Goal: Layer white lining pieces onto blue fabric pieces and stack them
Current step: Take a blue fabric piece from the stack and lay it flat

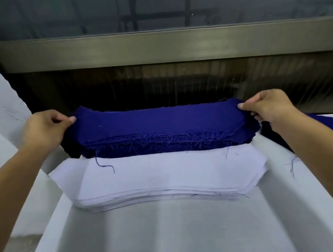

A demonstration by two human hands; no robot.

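Our left hand [45, 130] and right hand [268, 108] pinch the blue piece [157, 120] at the far edge of the table [173, 238]; we should lift evenly, one layer only.

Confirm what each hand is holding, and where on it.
The top blue fabric piece of the blue stack: the left hand pinches its left end, the right hand its right end.

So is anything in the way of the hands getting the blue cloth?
Nothing visible. The left hand and right hand pinch the two ends of the top blue piece, lying on the blue stack behind the white lining stack.
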